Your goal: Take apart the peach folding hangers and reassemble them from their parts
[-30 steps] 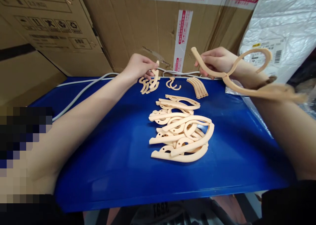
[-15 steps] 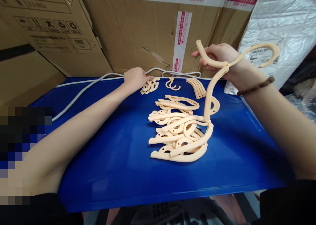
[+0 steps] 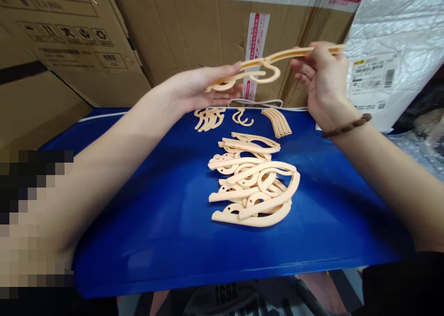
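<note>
My left hand (image 3: 217,82) and right hand (image 3: 317,71) each grip one end of a beige hanger (image 3: 263,65), raised above the far edge of the blue bench (image 3: 156,242). Loose hooks (image 3: 209,118), curved strips (image 3: 276,122) and a hanger pile (image 3: 255,182) lie below.

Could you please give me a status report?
Left hand and right hand holding beige hanger raised. Hanger pile below on blue table, not touching it.
</note>
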`<state>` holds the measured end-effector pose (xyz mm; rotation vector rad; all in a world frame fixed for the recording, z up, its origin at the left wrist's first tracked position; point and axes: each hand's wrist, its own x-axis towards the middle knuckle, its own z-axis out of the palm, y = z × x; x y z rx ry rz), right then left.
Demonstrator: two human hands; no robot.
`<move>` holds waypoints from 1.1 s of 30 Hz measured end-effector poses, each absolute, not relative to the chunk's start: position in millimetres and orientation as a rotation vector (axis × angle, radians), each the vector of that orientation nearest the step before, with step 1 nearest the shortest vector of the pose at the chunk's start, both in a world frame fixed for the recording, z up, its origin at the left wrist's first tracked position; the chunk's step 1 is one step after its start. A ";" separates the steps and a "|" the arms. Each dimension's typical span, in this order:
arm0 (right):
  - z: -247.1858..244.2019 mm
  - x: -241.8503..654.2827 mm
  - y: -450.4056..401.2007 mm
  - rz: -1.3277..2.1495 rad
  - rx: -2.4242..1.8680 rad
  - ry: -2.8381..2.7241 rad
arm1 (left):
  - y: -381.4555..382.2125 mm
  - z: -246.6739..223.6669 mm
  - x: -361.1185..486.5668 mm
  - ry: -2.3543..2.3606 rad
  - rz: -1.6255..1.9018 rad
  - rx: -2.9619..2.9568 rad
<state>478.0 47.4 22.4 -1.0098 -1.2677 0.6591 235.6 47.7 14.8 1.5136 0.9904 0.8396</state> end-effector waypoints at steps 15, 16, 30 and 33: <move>13.9 460.3 24.5 -0.166 -1.462 -2.105 | 37.6 -2.9 265.7 0.946 1.004 1.342; 14.5 458.9 22.4 -0.203 -1.476 -2.104 | 36.9 -2.3 266.7 0.934 0.995 1.316; 13.2 466.7 28.8 -0.488 -1.612 -2.148 | 38.4 9.8 259.4 0.779 0.808 1.060; 13.9 467.7 32.2 -0.494 -1.596 -2.196 | 39.1 5.9 258.9 0.766 0.800 1.092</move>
